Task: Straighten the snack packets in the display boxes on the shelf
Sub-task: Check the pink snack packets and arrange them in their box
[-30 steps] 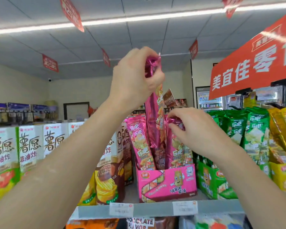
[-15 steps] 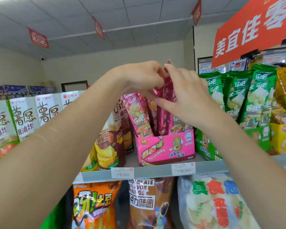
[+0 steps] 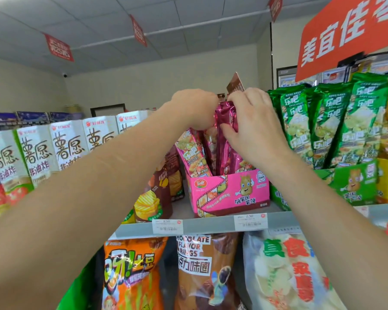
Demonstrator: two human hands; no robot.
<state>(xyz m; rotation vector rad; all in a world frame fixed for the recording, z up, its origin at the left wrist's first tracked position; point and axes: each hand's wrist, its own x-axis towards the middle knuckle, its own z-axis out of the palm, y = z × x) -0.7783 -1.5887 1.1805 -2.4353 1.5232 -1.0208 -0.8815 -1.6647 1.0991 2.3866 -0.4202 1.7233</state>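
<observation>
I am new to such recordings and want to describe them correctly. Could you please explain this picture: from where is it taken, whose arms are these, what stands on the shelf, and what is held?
There is no machine here. A person wears a wide-angle camera on the head, so you see that person's own two bare arms reaching forward. The left hand and the right hand both grip the tops of the pink packets, which stand in a pink display box on a grey shelf. To the right stand green packets in a green box; to the left, white cartons. Price tags hang on the shelf edge, and larger snack bags sit below.
</observation>
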